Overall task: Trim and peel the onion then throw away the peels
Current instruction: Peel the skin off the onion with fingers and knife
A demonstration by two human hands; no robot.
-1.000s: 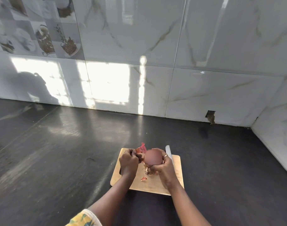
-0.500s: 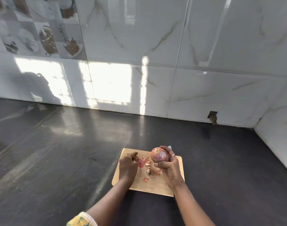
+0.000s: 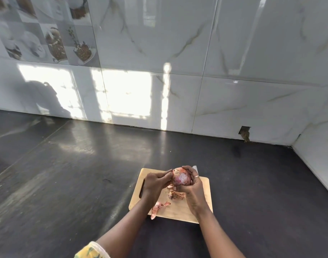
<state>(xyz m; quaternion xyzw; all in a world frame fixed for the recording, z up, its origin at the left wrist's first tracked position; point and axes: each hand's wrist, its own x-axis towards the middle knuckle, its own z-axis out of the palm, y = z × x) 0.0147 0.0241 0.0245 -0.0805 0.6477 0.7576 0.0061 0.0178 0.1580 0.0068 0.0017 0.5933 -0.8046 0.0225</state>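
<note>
A person stands at a dark kitchen surface (image 3: 66, 174) and peels an onion (image 3: 181, 176), held just above the far half of a pale wooden cutting board (image 3: 178, 211). The right hand (image 3: 194, 190) cups the onion from the right and from below, its fingers curled over the top, with a ring (image 3: 196, 176) on one of them. The left hand (image 3: 154, 183) comes in from the other side, its thumb and fingertips pinching the skin on the onion's left flank. The onion is partly stripped: a glossy pink-and-white patch faces the camera, and dry brownish skin clings near the top. Loose peels lie on the board below the hands: a crumpled brown scrap (image 3: 175, 195) near the right wrist and a long pinkish strip (image 3: 158, 206) that reaches over the board's near edge. The pale tip of a knife (image 3: 195, 168) shows behind the right hand's fingers; the rest of it is hidden. A yellow patterned sleeve (image 3: 92, 252) covers the left arm at the bottom of the view. Behind the surface rises a wall of white marble-look tiles (image 3: 234, 53), with bright sunlight (image 3: 125, 94) thrown across it, picture tiles of cups and coffee beans (image 3: 47, 38) at upper left, and a small rough hole (image 3: 244, 134) low on the right.
</note>
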